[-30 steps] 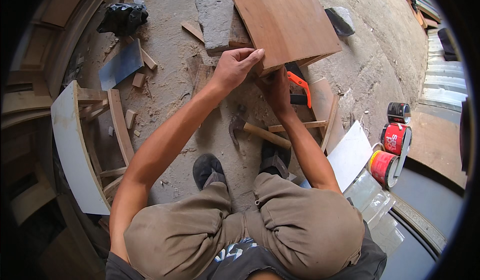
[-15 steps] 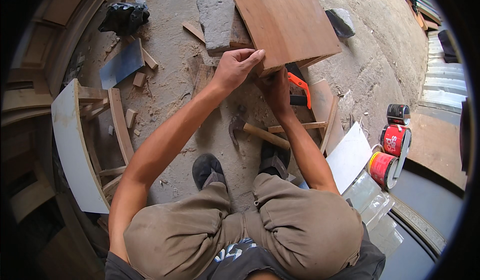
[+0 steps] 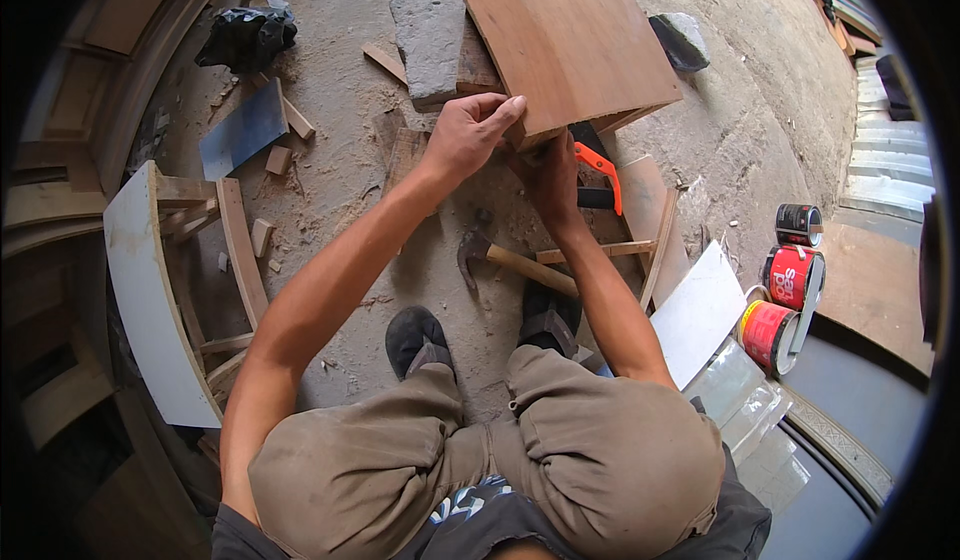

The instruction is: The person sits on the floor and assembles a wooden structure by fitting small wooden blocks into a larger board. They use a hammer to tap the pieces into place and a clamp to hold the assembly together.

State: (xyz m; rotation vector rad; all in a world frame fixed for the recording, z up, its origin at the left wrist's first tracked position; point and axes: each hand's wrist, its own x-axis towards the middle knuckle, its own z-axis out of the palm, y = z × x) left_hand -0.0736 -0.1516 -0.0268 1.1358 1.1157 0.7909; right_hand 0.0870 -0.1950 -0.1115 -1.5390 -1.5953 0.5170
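A brown wooden box-like piece (image 3: 575, 45) rests with its broad plywood face upward and its near end toward me. At its near left corner, my left hand (image 3: 465, 140) is closed, with thumb and fingers gripping the edge. My right hand (image 3: 550, 185) reaches up beneath the near end. Its fingers are largely hidden there, so whether they hold anything does not show. Just right of that hand is a tool with an orange handle (image 3: 598, 163), partly under the box. A claw hammer (image 3: 525, 268) lies nearer me, its head to the left and its wooden handle toward my right foot.
Rough grey blocks (image 3: 427, 45) sit left of the box and at its right (image 3: 680, 42). A white-faced wooden frame (image 3: 150, 290) stands at left, near a blue board (image 3: 243, 128). Cans (image 3: 768, 335) and a white sheet (image 3: 697, 315) are at right. Sawdust and offcuts litter the floor.
Almost nothing differs. My left hand has shifted very slightly up and left at the box's corner; the view has moved a little too.
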